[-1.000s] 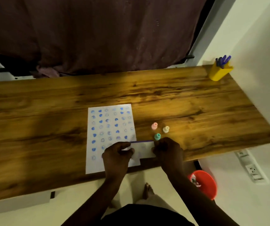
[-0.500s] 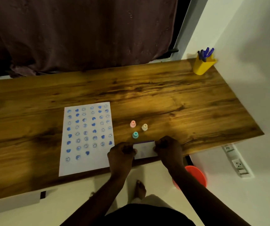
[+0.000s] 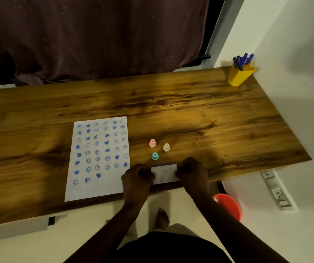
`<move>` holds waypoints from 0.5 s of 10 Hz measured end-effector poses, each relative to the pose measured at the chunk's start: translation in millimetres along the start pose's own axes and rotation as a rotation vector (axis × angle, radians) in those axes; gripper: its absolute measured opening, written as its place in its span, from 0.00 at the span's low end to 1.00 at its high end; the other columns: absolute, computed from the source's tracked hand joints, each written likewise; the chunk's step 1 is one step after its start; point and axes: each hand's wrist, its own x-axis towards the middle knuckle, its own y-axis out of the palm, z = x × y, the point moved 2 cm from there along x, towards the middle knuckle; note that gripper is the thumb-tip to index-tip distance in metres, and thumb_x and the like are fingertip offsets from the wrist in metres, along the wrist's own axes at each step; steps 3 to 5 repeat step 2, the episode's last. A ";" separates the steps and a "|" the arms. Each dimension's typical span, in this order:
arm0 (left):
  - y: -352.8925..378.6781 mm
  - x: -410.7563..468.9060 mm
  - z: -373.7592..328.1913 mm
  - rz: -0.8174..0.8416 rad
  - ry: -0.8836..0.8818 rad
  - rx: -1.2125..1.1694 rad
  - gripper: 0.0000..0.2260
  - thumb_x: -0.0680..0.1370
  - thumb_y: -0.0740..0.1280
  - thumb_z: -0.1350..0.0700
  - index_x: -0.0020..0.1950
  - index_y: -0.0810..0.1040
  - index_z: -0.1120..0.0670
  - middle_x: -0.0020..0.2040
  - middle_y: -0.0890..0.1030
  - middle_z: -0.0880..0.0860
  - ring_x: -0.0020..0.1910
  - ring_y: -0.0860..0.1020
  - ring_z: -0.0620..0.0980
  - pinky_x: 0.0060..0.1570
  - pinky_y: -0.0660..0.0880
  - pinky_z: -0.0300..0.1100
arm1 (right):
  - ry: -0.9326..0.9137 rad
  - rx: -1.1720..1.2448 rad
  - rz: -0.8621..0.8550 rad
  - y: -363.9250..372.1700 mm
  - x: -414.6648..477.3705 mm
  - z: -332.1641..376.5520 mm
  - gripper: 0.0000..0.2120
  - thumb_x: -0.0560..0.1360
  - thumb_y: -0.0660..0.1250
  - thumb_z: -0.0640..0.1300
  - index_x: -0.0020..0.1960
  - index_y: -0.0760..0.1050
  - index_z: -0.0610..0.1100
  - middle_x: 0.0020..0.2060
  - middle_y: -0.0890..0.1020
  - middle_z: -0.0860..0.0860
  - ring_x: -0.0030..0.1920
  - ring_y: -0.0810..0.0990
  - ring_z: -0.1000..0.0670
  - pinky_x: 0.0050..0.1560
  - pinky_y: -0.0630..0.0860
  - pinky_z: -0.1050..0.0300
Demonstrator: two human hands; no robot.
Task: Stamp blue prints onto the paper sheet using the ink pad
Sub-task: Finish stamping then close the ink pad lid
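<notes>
A white paper sheet lies on the wooden table, covered with several rows of blue heart and smiley prints. To its right, at the table's near edge, sits the ink pad, a white box with a blue-purple rim. My left hand grips its left end and my right hand grips its right end. Three small stamps stand just beyond the pad: a pink stamp, a cream stamp and a teal stamp.
A yellow pen holder with blue pens stands at the table's far right corner, by the white wall. A dark curtain hangs behind the table. Below the table's near edge are an orange bucket and a wall socket strip.
Both hands have carried the ink pad off the paper's lower right corner to the bare table on the right, below the teal stamp. The head view has also shifted to the right.
</notes>
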 end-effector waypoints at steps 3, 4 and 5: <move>-14.9 1.7 -12.8 -0.071 0.015 -0.097 0.20 0.73 0.79 0.54 0.62 0.79 0.48 0.46 0.79 0.34 0.45 0.81 0.34 0.46 0.73 0.27 | 0.016 0.000 0.012 -5.1 5.1 9.3 0.08 0.72 0.75 0.39 0.48 0.79 0.45 0.45 0.85 0.49 0.47 0.84 0.48 0.50 0.83 0.47; -14.9 1.7 -12.8 -0.071 0.015 -0.097 0.20 0.73 0.79 0.54 0.62 0.79 0.48 0.46 0.79 0.34 0.45 0.81 0.34 0.46 0.73 0.27 | 0.016 0.000 0.012 -5.1 5.1 9.3 0.08 0.72 0.75 0.39 0.48 0.79 0.45 0.45 0.85 0.49 0.47 0.84 0.48 0.50 0.83 0.47; -14.9 1.7 -12.8 -0.071 0.015 -0.097 0.20 0.73 0.79 0.54 0.62 0.79 0.48 0.46 0.79 0.34 0.45 0.81 0.34 0.46 0.73 0.27 | 0.016 0.000 0.012 -5.1 5.1 9.3 0.08 0.72 0.75 0.39 0.48 0.79 0.45 0.45 0.85 0.49 0.47 0.84 0.48 0.50 0.83 0.47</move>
